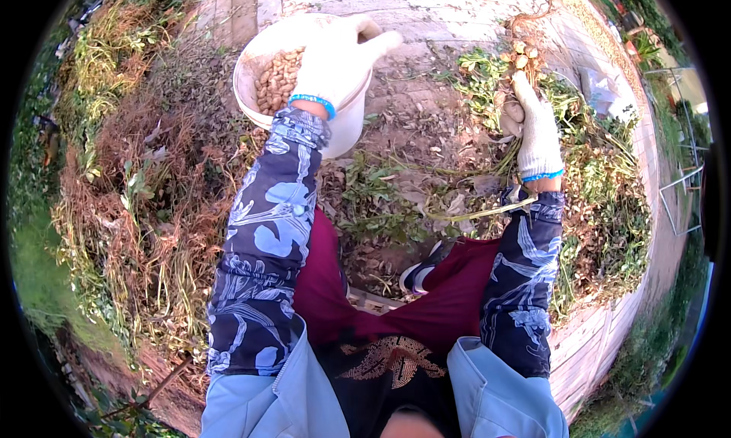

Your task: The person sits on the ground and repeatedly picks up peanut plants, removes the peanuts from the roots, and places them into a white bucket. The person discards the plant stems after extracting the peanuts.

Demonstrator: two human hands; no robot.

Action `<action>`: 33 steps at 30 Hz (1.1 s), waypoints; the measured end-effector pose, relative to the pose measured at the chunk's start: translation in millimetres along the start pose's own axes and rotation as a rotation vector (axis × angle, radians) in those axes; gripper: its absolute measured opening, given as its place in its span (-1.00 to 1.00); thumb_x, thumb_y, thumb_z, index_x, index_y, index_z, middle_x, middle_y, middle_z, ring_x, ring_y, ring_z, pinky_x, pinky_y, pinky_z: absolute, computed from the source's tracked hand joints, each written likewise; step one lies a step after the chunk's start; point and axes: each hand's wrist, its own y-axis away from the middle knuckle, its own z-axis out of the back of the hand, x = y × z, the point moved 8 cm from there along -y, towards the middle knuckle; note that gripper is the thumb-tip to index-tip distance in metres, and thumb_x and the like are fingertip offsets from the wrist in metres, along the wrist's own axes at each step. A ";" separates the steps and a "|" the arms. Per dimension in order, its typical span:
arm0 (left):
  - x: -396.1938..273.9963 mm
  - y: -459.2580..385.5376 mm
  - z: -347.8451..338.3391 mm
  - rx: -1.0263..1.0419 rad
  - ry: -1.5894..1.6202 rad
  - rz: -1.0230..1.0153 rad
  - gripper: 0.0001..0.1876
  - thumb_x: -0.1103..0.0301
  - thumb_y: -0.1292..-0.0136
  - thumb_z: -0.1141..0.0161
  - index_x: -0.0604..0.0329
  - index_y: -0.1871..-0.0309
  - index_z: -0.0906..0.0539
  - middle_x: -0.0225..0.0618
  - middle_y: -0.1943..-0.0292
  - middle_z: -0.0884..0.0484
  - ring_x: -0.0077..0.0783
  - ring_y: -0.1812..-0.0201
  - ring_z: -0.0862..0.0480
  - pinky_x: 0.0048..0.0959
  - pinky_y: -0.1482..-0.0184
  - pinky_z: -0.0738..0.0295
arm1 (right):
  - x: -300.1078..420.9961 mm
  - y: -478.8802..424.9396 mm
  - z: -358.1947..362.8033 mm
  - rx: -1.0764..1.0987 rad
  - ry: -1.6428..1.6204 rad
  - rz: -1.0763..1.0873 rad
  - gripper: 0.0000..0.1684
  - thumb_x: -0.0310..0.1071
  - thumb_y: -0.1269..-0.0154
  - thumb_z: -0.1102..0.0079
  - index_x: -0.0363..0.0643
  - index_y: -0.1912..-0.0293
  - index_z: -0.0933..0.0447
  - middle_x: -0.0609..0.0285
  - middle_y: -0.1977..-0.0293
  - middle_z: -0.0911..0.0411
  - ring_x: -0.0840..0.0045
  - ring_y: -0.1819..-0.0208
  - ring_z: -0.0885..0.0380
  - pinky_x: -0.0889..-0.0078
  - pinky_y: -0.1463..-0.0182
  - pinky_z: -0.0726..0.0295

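My left hand [337,58], in a white glove with a blue cuff edge, is over a white plastic bucket [348,131], its thumb and fingers apart. Peanuts in their shells [278,81] lie inside the bucket, left of the hand. My right hand [535,127], also gloved, is at the right, closed around the stems of a peanut plant. Pods [522,55] and thin roots of that plant stick out beyond the fingertips. Long green stems [485,211] trail from it to the left, past my wrist. Whether anything is in the left palm is hidden.
A big heap of pulled, drying plants [154,209] lies at the left. More leafy plants [605,232] are heaped at the right, near a clear plastic bag [598,90]. Dry leaves and soil cover the ground between my legs and the bucket. Peanuts are spread along the pavement [599,33] at the upper right.
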 end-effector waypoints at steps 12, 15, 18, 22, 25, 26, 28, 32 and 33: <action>-69.6 20.5 -107.7 0.484 0.320 -0.081 -0.46 -0.09 -0.45 -0.19 0.38 0.10 -0.67 -0.03 0.28 -0.70 -0.24 0.24 -0.66 -0.27 0.12 -0.50 | -27.3 -9.4 -20.8 0.058 0.014 -0.043 -0.78 -0.12 -0.46 -0.35 -0.01 0.22 -0.57 0.58 0.65 -0.27 0.84 0.68 -0.14 0.63 0.58 -0.01; -60.4 26.8 -110.4 0.639 0.469 0.064 -0.52 -0.08 -0.47 -0.19 0.25 0.15 -0.72 -0.33 0.32 -0.71 -0.51 0.29 -0.61 -0.45 0.19 -0.48 | -30.0 -6.2 -24.8 0.020 0.016 -0.104 -0.77 -0.09 -0.46 -0.33 0.02 0.24 -0.58 0.58 0.63 -0.29 0.83 0.64 -0.18 0.64 0.54 -0.06; -63.4 38.4 -120.9 0.745 0.722 0.129 -0.61 -0.02 -0.49 -0.20 0.15 0.16 -0.74 -0.49 0.33 -0.68 -0.64 0.33 -0.55 -0.57 0.24 -0.48 | -33.5 -12.7 -14.0 0.062 -0.071 -0.098 -0.73 -0.04 -0.45 -0.32 0.07 0.31 -0.52 0.58 0.64 -0.28 0.79 0.65 -0.15 0.58 0.53 -0.09; -56.9 34.7 -90.1 0.553 0.580 0.103 -0.67 0.05 -0.50 -0.18 0.13 0.14 -0.73 -0.54 0.36 -0.66 -0.68 0.36 -0.55 -0.59 0.33 -0.46 | -20.1 -13.0 12.0 -0.015 -0.251 -0.088 -0.59 0.16 -0.50 -0.21 0.03 0.20 -0.49 0.53 0.65 -0.31 0.70 0.69 -0.15 0.53 0.47 -0.22; -26.2 7.1 -48.9 0.129 0.744 0.174 -0.66 0.04 -0.53 -0.14 0.13 0.08 -0.71 -0.54 0.39 -0.64 -0.69 0.38 -0.59 -0.61 0.32 -0.50 | -28.5 -13.6 9.4 0.181 -0.260 -0.084 -0.44 0.24 -0.41 -0.29 -0.02 -0.07 -0.56 0.30 0.39 -0.64 0.54 0.55 -0.51 0.49 0.42 -0.43; -14.0 2.3 -31.9 0.010 0.664 0.221 -0.64 0.02 -0.52 -0.15 0.15 0.04 -0.71 -0.45 0.36 -0.66 -0.59 0.34 -0.62 -0.53 0.25 -0.54 | -28.0 -7.0 10.4 0.117 -0.233 -0.102 -0.38 0.26 -0.39 -0.30 -0.03 -0.12 -0.56 0.26 0.35 -0.68 0.49 0.51 -0.57 0.48 0.41 -0.47; 23.0 -6.3 4.8 -0.191 0.144 0.188 -0.60 0.00 -0.48 -0.18 0.16 -0.05 -0.70 -0.28 0.26 -0.69 -0.40 0.21 -0.67 -0.38 0.10 -0.58 | -27.8 -5.0 6.4 0.133 -0.214 -0.117 -0.32 0.29 -0.36 -0.32 -0.05 -0.16 -0.55 0.23 0.32 -0.69 0.45 0.47 -0.61 0.46 0.42 -0.49; 24.4 -2.5 4.6 -0.242 -0.404 -0.036 -0.43 -0.03 -0.36 -0.29 0.16 -0.29 -0.59 -0.03 -0.08 -0.66 -0.05 -0.09 -0.66 -0.16 -0.21 -0.50 | -32.9 -6.8 -4.1 0.194 -0.196 -0.147 -0.26 0.33 -0.34 -0.31 -0.07 -0.19 -0.55 0.21 0.27 -0.69 0.48 0.42 -0.65 0.49 0.43 -0.49; 3.2 0.7 -4.1 -0.199 -0.233 -0.063 -0.37 -0.03 -0.33 -0.31 0.16 -0.35 -0.56 0.01 -0.17 -0.63 0.02 -0.16 -0.64 -0.12 -0.29 -0.47 | -32.4 -5.8 -5.2 0.186 -0.167 -0.147 -0.25 0.34 -0.35 -0.29 -0.08 -0.20 -0.55 0.21 0.26 -0.69 0.50 0.41 -0.65 0.51 0.43 -0.49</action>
